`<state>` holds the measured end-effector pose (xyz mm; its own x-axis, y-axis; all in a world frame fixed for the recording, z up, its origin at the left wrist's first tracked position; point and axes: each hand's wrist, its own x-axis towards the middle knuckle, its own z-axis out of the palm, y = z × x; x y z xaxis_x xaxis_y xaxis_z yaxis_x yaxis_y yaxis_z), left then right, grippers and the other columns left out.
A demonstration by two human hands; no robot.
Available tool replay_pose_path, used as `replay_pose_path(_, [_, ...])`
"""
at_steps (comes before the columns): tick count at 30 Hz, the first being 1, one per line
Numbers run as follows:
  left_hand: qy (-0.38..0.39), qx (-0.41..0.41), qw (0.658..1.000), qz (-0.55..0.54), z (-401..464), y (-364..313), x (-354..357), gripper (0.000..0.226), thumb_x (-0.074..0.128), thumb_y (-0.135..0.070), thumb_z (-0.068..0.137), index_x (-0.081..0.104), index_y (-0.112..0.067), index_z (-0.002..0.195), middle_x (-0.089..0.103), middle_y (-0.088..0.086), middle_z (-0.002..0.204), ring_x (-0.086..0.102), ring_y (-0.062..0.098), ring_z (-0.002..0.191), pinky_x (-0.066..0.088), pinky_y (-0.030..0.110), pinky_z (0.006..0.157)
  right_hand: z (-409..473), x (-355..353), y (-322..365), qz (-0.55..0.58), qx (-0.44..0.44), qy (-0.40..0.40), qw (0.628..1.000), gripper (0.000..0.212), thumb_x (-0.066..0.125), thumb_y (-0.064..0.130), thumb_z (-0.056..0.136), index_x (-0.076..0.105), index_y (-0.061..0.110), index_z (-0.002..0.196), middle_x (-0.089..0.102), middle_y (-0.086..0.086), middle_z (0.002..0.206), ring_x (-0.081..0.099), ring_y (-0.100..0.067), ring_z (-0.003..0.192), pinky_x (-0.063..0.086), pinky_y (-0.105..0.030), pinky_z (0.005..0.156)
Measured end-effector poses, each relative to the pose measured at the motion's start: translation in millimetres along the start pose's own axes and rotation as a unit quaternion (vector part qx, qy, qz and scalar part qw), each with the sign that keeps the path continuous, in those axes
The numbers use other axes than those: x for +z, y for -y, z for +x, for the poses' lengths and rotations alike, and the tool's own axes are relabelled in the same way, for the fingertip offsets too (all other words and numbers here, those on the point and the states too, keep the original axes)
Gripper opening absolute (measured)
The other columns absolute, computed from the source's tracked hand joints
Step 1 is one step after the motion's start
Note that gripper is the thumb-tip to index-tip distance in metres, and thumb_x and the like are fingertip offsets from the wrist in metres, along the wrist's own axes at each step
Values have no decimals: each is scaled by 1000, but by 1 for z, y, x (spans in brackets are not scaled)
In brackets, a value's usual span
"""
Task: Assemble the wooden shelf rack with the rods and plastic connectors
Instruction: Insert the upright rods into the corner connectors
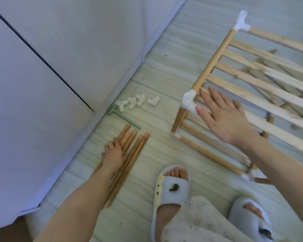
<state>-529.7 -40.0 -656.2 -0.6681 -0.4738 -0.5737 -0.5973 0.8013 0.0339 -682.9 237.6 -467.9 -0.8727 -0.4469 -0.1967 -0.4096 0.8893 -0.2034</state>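
Several loose wooden rods (129,154) lie side by side on the floor at lower left. My left hand (113,152) rests on them, fingers curled over one or two rods. To the right stands the partly built rack (213,62), rods joined by white plastic connectors, with slatted shelves (262,84). My right hand (222,114) is spread flat with straight fingers beside the near corner connector (188,101), thumb touching it. Several loose white connectors (136,102) lie near the wall.
A green T-shaped tool (122,117) lies between the loose connectors and the rods. A white cabinet (51,67) runs along the left. My feet in grey slippers (171,189) stand at the bottom, close to the rack's lower rod (208,154).
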Motion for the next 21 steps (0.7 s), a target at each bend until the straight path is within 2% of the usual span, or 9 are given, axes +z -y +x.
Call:
replay_pose_path(4, [8,-9,999,-35,4,-1,-4,57,58,-31,90,28,-5,132,37,17,132,39,33,121,41,43,91,-1,0,1,-1,0,-1,1000,81,-8,69,77,4,35,149,0,9,159,2,-11,145,7,-41,114])
replay_pose_path(8, [-2,-25,999,-47,-1,-1,-4,32,52,-21,91,40,-6,117,53,15,120,55,33,110,45,40,86,0,0,0,0,3,-3,1000,74,-3,66,82,4,36,149,0,10,158,2,-10,145,7,-41,114])
replay_pose_path(11, [-34,-22,998,-47,-7,-5,-12,31,52,-21,91,41,-6,116,57,14,117,58,33,106,46,39,83,0,0,1,0,3,3,1000,74,-3,67,82,4,36,149,-1,9,159,1,-11,145,7,-42,114])
replay_pose_path(14, [-81,1,990,-114,-14,-18,-42,34,56,-21,90,40,-6,116,59,15,112,59,33,101,46,38,77,-2,0,2,-2,1,4,1000,85,-13,70,73,3,35,149,0,7,159,1,-13,145,7,-44,114])
replay_pose_path(16, [-117,50,970,-207,-20,-32,-71,38,58,-15,86,41,-6,118,61,15,111,60,34,97,49,39,75,-2,2,1,-2,-1,-1,1000,85,-13,69,74,4,35,149,1,6,159,2,-14,146,6,-45,115])
replay_pose_path(18, [-140,119,931,-314,-32,-50,-106,41,60,-9,81,43,-9,119,62,7,113,61,31,98,50,42,78,0,4,0,-2,-2,5,1000,77,-7,68,80,3,35,149,-1,6,159,-1,-14,146,2,-46,115])
replay_pose_path(21, [-148,187,854,-462,-66,-82,-161,37,62,-6,75,49,-24,104,64,-26,98,63,15,94,49,31,76,-1,2,0,2,-2,42,999,66,3,63,90,-2,35,149,-7,7,158,-8,-13,145,-6,-45,115])
